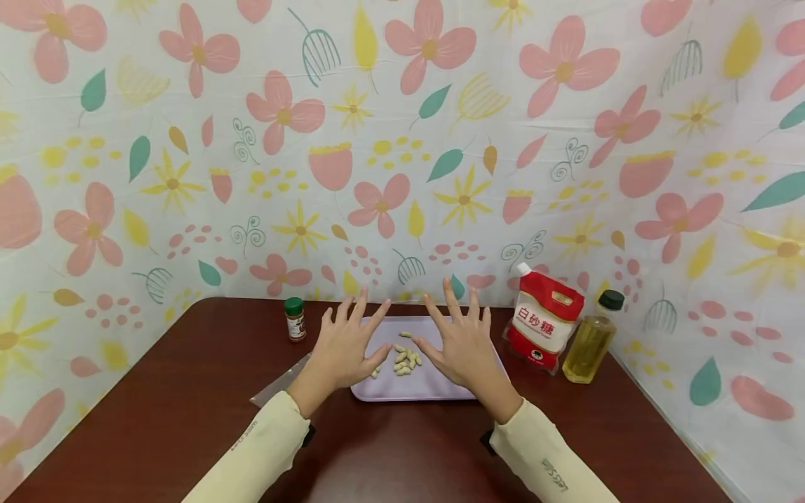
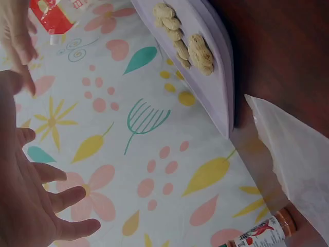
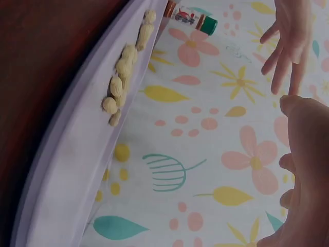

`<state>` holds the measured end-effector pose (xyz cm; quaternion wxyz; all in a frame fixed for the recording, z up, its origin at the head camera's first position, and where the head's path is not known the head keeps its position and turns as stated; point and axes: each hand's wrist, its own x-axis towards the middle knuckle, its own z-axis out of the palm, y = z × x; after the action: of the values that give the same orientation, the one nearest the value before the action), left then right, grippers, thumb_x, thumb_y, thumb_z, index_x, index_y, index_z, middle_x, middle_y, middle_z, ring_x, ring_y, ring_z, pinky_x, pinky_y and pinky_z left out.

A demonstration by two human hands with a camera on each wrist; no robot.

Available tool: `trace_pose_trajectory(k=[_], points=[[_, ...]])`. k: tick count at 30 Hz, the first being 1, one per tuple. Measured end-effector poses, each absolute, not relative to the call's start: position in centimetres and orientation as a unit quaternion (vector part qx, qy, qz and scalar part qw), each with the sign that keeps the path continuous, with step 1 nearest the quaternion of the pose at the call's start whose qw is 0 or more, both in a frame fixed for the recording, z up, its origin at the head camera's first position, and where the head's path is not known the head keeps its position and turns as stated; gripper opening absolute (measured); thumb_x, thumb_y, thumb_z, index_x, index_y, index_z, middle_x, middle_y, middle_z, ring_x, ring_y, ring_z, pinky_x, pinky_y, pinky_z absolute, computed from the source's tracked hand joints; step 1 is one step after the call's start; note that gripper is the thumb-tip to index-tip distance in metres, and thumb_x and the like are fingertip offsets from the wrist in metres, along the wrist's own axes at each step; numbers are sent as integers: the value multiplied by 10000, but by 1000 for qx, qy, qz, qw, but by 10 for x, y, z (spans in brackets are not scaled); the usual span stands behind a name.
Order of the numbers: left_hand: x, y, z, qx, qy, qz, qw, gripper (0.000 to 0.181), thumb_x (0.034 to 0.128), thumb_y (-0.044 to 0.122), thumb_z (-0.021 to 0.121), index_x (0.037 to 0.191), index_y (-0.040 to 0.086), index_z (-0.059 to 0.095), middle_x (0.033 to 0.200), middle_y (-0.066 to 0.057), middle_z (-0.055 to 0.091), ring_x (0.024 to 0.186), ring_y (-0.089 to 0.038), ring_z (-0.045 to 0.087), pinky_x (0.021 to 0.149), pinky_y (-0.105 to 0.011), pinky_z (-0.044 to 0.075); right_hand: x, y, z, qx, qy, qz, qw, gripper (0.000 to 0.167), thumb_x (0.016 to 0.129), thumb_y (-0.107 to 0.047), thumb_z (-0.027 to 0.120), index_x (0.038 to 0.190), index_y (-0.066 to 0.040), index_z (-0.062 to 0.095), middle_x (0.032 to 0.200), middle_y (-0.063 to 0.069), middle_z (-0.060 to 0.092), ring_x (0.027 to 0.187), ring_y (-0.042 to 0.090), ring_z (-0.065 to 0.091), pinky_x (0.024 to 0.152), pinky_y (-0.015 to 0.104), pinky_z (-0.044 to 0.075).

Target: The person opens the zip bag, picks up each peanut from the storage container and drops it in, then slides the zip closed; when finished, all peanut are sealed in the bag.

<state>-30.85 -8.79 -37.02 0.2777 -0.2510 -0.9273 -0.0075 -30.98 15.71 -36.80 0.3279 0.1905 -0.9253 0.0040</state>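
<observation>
Head view: take the peanuts [image 1: 401,357] as the centre of your clock. They lie on the pale lilac tray [image 1: 434,386], most of them clustered, with one apart at 12 o'clock and another at about 8, partly hidden by your left thumb. Your left hand [image 1: 339,355] is at 9 o'clock and your right hand [image 1: 465,354] at 3, both released, fingers spread wide and thumbs turned in towards the cluster. Both wrist views show your hands raised, apart from the tray and the peanuts. Just beyond your left forearm, at 8 o'clock, a clear plastic bag [image 1: 277,386] lies flat, near the tray. Farther out at 10 stands a small green-capped seasoning bottle [image 1: 295,325]. At 2 o'clock you have an upright red-and-white sugar pouch [image 1: 542,321], and just beside it, at 3, a dark-capped bottle of yellow liquid [image 1: 588,349]. All this sits on a dark reddish-brown table [image 1: 182,377]. A flower-printed curtain [image 1: 383,147] hangs behind, at 12. Your cream sleeves [image 1: 254,447] come in from 7 and 5.
</observation>
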Motion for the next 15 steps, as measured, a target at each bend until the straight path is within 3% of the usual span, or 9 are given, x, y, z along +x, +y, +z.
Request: trace_pose_trajectory(k=[6, 10, 15], points=[[-301, -91, -369, -241, -940, -90, 226, 672, 946, 526, 565, 1542, 290, 363, 1608, -143, 258, 1346, -397, 395, 936, -620, 401, -305, 158, -365, 182, -935, 9, 305, 672, 889, -534, 647, 1452, -191, 517, 1588, 203, 276, 1301, 525, 402, 921, 676, 401], [-295, -99, -374, -221, -943, -169, 180, 638, 924, 449, 648, 1501, 278, 435, 1564, -139, 350, 1295, -418, 441, 883, -609, 421, -304, 154, -365, 205, -933, 67, 290, 560, 884, -429, 685, 1363, -156, 586, 1497, 180, 412, 1244, 452, 461, 915, 645, 419], [-296, -114, -385, -190, -947, -206, 160, 604, 913, 430, 677, 1460, 247, 496, 1492, -123, 445, 1229, -416, 488, 837, -593, 441, -301, 151, -371, 217, -928, 122, 278, 473, 876, -362, 700, 1291, -147, 629, 1437, 138, 483, 1196, 404, 493, 903, 619, 426]])
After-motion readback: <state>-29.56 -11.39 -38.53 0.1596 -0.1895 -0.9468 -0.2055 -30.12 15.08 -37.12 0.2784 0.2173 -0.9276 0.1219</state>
